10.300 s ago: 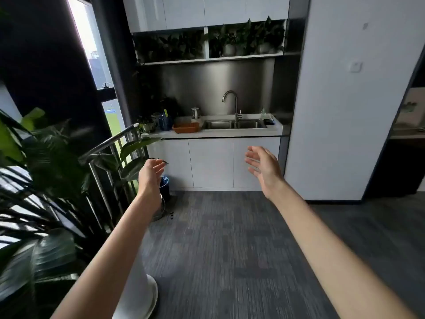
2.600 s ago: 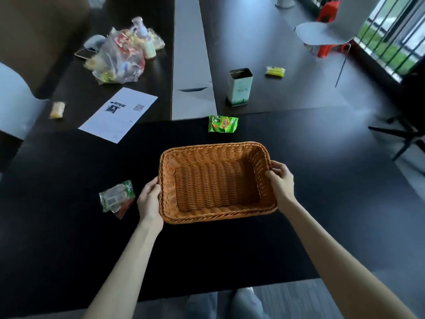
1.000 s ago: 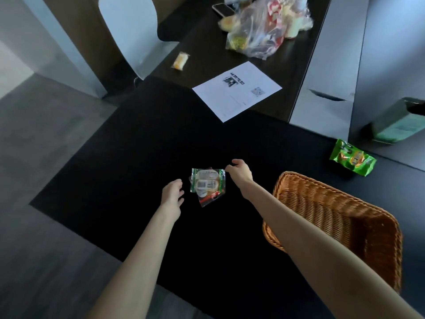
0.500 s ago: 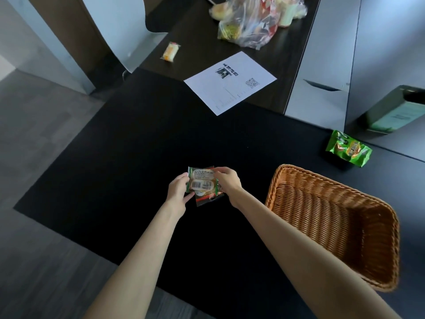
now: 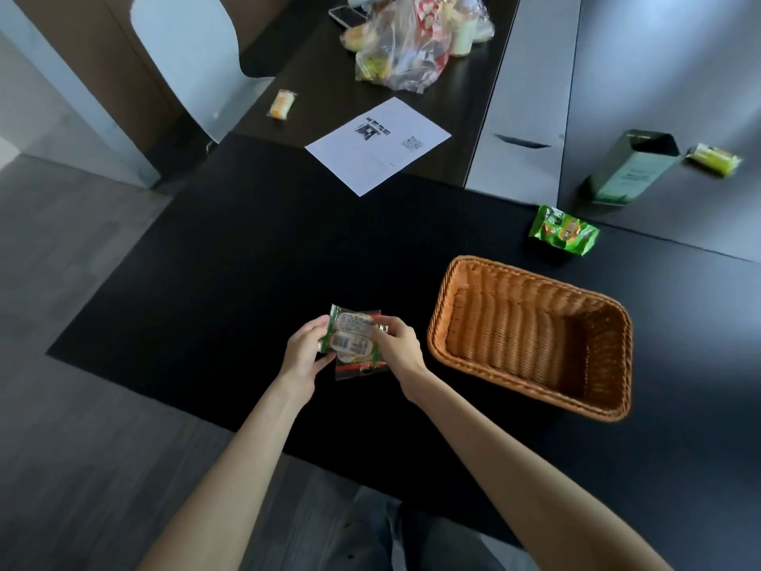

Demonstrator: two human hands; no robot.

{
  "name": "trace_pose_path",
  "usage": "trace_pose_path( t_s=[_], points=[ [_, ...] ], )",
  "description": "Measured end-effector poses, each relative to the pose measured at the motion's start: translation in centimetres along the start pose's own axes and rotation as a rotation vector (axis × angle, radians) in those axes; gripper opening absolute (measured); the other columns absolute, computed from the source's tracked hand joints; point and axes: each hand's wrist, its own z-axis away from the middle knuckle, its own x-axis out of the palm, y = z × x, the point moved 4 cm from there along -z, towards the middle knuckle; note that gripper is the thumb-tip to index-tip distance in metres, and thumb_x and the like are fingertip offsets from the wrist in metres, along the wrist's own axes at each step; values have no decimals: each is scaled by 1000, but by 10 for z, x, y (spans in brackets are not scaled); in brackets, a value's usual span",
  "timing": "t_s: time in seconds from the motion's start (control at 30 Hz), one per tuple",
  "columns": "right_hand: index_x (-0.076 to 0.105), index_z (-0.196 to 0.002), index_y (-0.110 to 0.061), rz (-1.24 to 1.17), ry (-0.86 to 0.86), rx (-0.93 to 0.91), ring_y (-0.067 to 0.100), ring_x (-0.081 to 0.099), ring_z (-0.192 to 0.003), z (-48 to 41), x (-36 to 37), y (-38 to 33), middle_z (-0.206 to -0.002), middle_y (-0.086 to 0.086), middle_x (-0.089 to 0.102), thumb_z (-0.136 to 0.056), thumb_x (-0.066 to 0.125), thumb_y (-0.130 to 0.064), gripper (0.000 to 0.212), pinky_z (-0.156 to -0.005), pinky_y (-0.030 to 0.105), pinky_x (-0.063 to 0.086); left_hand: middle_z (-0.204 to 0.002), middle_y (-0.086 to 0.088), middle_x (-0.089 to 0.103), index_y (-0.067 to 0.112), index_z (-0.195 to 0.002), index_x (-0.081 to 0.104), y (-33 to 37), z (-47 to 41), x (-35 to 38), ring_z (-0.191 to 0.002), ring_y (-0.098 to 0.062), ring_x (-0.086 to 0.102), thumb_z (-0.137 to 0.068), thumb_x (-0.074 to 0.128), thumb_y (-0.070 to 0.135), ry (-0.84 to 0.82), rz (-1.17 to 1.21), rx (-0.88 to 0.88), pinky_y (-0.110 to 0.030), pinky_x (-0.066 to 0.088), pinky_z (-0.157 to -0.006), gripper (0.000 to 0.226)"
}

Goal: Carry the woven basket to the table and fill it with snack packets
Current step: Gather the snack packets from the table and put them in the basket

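The woven basket sits empty on the surface, right of centre; both hands' fingers clamp the first snack packets, others unpicked

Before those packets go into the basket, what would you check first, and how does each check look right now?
1. Clear green-edged snack packets held: ok, left hand and right hand pinch them.
2. Number of packets held: cannot tell, seemingly two overlapping.
3. Orange woven basket on the black table: ok.
4. Basket has room: ok, nothing visible inside.
5. Path to basket clear: ok.
6. More snacks around: ok, green crinkled packet lies beyond the basket.
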Motion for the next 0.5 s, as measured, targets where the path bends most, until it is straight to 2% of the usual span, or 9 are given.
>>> trace_pose_path(
  t_s=[0.13,0.27,0.5],
  points=[
    [52,-128,-17,6,17,10,22,59,-109,32,-7,28,-133,12,47,-91,49,-24,38,-51,11,45,-138,-12,53,9,-136,49,-27,26,0,-128,-24,50,-97,39,13,-16,-24,-24,-34,44,-93,41],
    [48,-129,-17,-20,61,26,26,56,-111,56,-17,64,-131,14,45,-90,50,-21,40,-39,9,43,-140,-13,50,8,-137,47,-60,46,8,-130,-24,47,-97,38,11,-35,-49,-66,-33,44,-93,41],
    [42,-134,-15,-69,145,91,27,55,-114,71,-53,98,-133,13,43,-89,52,-18,46,-41,10,44,-140,-13,50,8,-140,44,-87,59,45,-131,-24,47,-98,36,10,-108,-88,-122,-35,41,-99,43]
  ],
)
